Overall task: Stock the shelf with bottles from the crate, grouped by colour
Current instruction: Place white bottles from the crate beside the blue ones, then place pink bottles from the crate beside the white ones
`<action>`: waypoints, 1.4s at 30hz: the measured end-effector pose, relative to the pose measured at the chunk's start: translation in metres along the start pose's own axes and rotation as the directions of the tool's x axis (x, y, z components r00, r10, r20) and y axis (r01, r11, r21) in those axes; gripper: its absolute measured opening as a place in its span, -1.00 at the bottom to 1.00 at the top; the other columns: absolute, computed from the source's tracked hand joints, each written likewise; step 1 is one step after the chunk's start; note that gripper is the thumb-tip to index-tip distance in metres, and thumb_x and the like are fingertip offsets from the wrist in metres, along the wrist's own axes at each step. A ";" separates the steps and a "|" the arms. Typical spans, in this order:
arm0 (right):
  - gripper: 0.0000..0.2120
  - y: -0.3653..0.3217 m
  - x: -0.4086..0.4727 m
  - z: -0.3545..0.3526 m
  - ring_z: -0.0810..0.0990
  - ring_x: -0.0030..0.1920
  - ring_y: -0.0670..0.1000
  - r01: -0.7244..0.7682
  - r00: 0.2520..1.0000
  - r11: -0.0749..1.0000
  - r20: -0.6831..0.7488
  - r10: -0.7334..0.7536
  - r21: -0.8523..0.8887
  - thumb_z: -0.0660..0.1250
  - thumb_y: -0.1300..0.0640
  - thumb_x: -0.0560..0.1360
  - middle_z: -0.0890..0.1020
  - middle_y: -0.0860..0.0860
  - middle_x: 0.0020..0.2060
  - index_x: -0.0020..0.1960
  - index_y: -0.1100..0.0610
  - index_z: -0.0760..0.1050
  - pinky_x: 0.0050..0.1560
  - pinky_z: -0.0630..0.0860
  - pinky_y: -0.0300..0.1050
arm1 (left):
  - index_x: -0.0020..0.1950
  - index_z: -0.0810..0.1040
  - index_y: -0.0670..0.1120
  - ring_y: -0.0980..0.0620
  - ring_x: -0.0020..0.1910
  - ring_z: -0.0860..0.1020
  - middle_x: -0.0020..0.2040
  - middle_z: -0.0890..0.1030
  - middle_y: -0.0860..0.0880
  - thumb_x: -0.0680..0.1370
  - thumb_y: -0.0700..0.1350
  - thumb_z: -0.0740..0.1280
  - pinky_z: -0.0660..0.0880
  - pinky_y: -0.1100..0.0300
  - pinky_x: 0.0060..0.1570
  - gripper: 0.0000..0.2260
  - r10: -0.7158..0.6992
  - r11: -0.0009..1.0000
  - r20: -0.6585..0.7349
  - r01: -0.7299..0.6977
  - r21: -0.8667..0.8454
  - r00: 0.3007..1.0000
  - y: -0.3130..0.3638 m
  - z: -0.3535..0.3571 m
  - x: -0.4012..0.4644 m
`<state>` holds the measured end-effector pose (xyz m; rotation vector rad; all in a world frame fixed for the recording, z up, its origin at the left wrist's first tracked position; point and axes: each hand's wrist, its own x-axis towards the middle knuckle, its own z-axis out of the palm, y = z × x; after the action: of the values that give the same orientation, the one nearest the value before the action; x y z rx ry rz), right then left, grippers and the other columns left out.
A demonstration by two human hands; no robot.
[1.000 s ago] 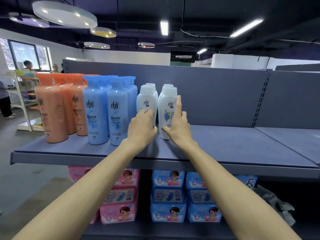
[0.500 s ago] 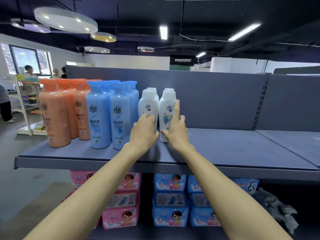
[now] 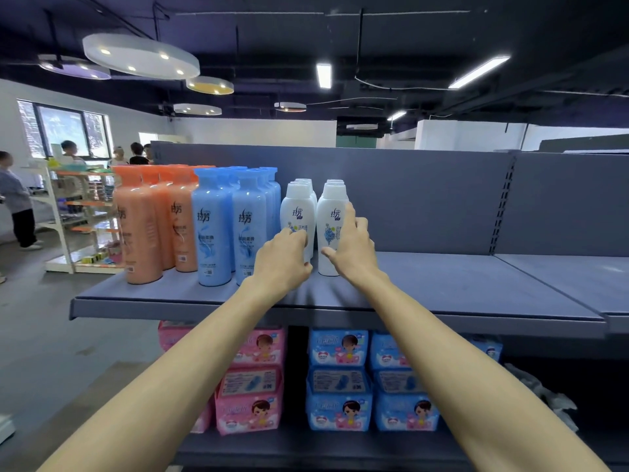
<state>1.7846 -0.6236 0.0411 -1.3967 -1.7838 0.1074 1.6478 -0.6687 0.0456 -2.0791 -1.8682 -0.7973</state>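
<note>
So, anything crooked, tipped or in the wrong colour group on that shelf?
Nothing stands out. Orange bottles, blue bottles and white bottles stand upright in separate colour groups on the shelf. The left hand and right hand each touch a front white bottle.

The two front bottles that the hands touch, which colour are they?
White, with small blue flower prints: the left front bottle and the right front bottle, clearest in the head view.

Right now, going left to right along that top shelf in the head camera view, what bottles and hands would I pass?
Orange bottles → blue bottles → left hand at the left white bottle → right white bottle with the right hand on it → bare grey shelf.
</note>
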 end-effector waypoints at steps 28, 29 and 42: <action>-0.57 0.059 -0.196 -0.050 0.62 0.00 0.13 0.182 0.970 0.817 0.239 -0.056 -0.548 0.26 -0.23 0.54 0.57 -0.04 0.04 0.29 0.01 0.36 -0.23 0.30 -0.08 | 0.17 0.42 -0.03 -0.07 0.04 0.51 0.04 0.49 0.00 0.49 0.07 0.34 0.32 0.11 -0.28 -0.68 0.242 0.959 0.162 -0.262 0.110 0.956 0.029 0.051 -0.158; -0.56 0.069 -0.203 -0.046 0.61 0.01 0.13 0.171 0.967 0.820 0.250 -0.035 -0.546 0.26 -0.23 0.54 0.57 -0.03 0.04 0.28 0.01 0.36 -0.22 0.30 -0.08 | 0.17 0.43 -0.04 -0.08 0.02 0.52 0.02 0.50 -0.02 0.48 0.06 0.35 0.30 0.11 -0.28 -0.67 0.243 0.959 0.185 -0.265 0.101 0.952 0.030 0.064 -0.165; -0.55 0.275 -0.386 0.076 0.61 0.04 0.24 -0.191 0.706 0.826 0.510 0.492 -0.531 0.38 -0.12 0.49 0.58 0.08 0.06 0.28 0.06 0.38 -0.11 0.48 0.03 | 0.12 0.52 -0.08 -0.15 -0.08 0.56 -0.06 0.57 -0.07 0.44 0.03 0.39 0.47 0.00 -0.13 -0.69 0.204 0.975 0.659 -0.209 -0.073 0.724 0.043 0.282 -0.332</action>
<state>1.9511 -0.8109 -0.3679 -2.2405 -2.1334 0.4510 1.7438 -0.8102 -0.3567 -2.7475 -1.8479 0.0471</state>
